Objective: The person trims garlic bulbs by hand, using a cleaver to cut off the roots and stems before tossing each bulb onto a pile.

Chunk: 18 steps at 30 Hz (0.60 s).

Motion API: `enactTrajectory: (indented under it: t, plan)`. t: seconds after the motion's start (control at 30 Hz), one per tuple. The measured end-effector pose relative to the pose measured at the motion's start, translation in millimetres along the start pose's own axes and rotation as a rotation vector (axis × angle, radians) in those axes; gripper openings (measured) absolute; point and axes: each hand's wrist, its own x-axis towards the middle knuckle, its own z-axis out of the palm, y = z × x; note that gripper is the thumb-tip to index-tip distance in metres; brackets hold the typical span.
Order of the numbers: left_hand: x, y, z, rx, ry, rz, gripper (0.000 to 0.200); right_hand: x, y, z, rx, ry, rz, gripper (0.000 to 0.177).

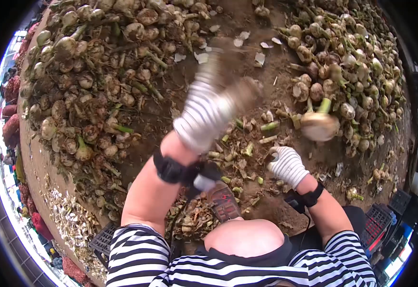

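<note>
Bulb heap left, second heap right, trimmings between

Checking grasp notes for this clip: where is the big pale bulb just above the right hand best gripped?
Probably the bulb by its round body, from the near side beside the right hand; its green stalk stub is short and points away.

Flat, even daylight; shadows faint. Strong fisheye bowing, black vignette ringing frame, white glare along left rim. Motion blur smears left hand and one bulb; the rest sharp.
</note>
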Motion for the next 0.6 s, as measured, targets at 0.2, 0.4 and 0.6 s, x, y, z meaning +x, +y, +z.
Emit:
enactTrajectory:
  t: [0.2,0.4,0.6]
  plan:
    - [55,7,-212,1.695,0.881,-0.536,0.086,1,21,-16,0.076,0.088,0.181,0.035]
    - [45,-13,-193,2.256,0.404,-0.514,0.068,9,11,-4,0.127,0.104,0.039,0.028]
    - [33,-24,-176,1.987,0.678,-0.624,0.071,13,18,2,0.058,0.077,0.062,0.026]
